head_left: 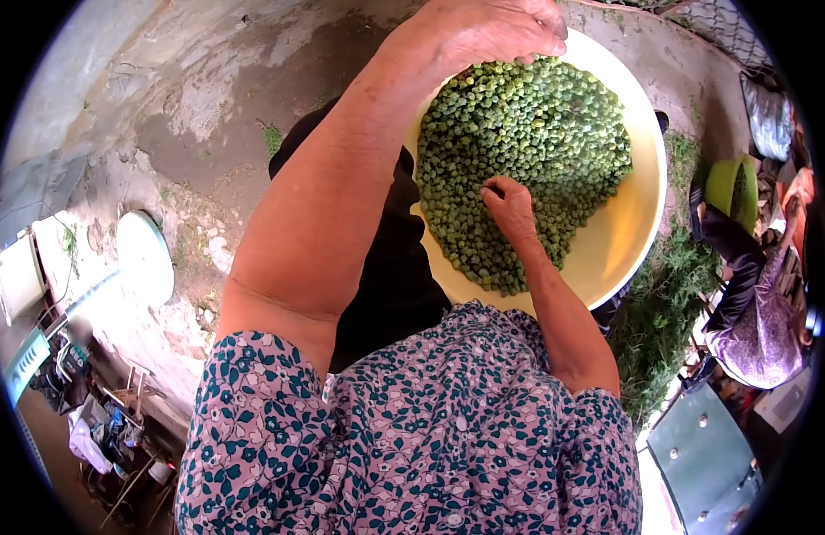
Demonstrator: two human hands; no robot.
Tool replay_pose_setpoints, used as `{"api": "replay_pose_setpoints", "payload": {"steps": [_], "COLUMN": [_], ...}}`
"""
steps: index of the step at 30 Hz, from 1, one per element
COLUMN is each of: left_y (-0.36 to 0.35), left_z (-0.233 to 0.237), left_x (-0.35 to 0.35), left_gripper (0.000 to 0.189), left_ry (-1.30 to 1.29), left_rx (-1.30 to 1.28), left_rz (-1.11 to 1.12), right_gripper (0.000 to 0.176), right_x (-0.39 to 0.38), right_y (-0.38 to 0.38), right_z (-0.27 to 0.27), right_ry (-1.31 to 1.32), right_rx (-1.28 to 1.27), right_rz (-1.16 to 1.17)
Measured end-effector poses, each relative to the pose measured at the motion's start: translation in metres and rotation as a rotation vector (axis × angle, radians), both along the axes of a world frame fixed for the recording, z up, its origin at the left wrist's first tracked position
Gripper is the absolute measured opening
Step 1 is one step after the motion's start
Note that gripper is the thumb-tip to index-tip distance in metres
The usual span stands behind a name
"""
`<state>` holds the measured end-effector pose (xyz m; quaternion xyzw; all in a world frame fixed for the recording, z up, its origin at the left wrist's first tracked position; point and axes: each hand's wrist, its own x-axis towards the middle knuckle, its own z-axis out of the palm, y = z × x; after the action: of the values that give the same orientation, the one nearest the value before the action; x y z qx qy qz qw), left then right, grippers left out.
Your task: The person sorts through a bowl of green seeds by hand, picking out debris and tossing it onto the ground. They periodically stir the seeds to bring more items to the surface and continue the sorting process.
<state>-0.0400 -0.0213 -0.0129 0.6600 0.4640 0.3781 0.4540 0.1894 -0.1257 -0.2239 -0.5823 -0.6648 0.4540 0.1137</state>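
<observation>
A wide yellow basin (646, 209) sits at my lap, holding a broad heap of small round green buds or berries (537, 116). Low over the middle of the heap is my right hand (512, 209), its thumb and fingers drawn together; anything between the fingertips is too small to make out. My left hand (510, 34) is at the top of the view, over the basin's far side, with fingers curled together. Whatever it may hold is hidden. My left forearm covers part of the basin's left rim.
On the right, another person in a patterned purple top (760, 330) sits by a green basin (744, 192). Grass (657, 312) grows beside my basin. A greenish metal panel (706, 446) is at lower right. To the left are a white round object (145, 259) and clutter (100, 428).
</observation>
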Motion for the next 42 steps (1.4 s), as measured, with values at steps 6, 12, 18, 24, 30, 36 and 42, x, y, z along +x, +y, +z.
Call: {"api": "replay_pose_setpoints", "payload": {"steps": [6, 12, 18, 24, 30, 36, 42], "left_y": [-0.002, 0.005, 0.006, 0.007, 0.004, 0.0, 0.001], "left_z": [0.004, -0.007, -0.011, -0.01, -0.002, 0.006, 0.001], "left_x": [-0.002, -0.001, 0.0, 0.003, 0.003, 0.001, -0.003], "left_gripper": [0.016, 0.016, 0.015, 0.014, 0.014, 0.014, 0.014], "left_ry": [-0.032, -0.005, -0.036, -0.022, 0.033, 0.004, -0.013], "left_rx": [0.02, 0.152, 0.17, 0.114, 0.067, -0.038, -0.066], "left_rz": [-0.008, 0.0, 0.015, 0.013, 0.002, -0.007, 0.003], "right_gripper": [0.016, 0.02, 0.041, 0.061, 0.064, 0.048, 0.045], "right_x": [-0.016, -0.028, -0.043, -0.069, -0.069, -0.043, -0.01], "right_y": [-0.005, -0.01, -0.009, -0.022, -0.02, -0.04, -0.056], "right_z": [-0.03, -0.039, -0.031, -0.036, 0.002, 0.026, 0.063], "right_ry": [0.068, 0.017, -0.245, -0.297, -0.292, -0.238, -0.144], "right_rx": [0.249, 0.304, 0.367, 0.536, 0.14, 0.175, 0.151], "right_rz": [0.077, -0.089, 0.114, 0.302, 0.41, 0.574, 0.68]}}
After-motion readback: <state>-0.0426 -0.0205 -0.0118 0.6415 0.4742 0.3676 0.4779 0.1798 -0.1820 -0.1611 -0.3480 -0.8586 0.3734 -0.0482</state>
